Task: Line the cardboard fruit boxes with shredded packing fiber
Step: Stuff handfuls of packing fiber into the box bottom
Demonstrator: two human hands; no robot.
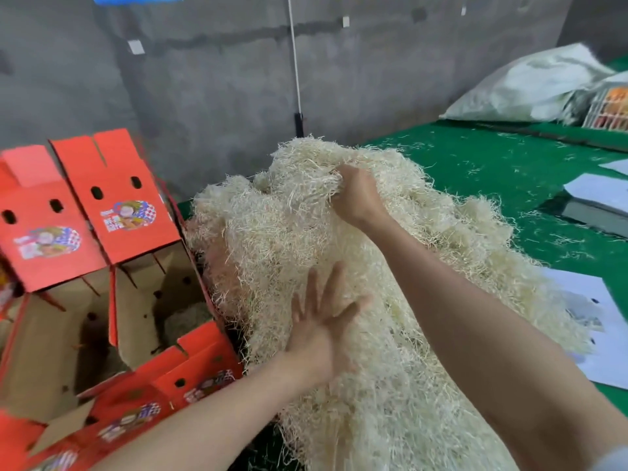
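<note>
The fiber heap takes up the whole middle of the frame. It's a big pale, stringy mound, and its long axis runs from the bottom center up toward the upper middle, where it peaks just under the grey wall. It sits on a green surface, with loose strands scattered across the green to the right.

The right hand is up at the peak, fingers curled tight around a tuft of the fiber. The left hand is lower down in the center, flat with fingers spread, palm pressing on the heap.

Two red cardboard boxes stand open at the left edge, flaps up. The box next to the heap touches the heap's left side and has a small wad of fiber on its floor. The far-left box shows brown inner walls with vent holes. Its floor is in shadow, so I can't tell what's in it.

There are white sheets on the right and a pale sack at the upper right.
</note>
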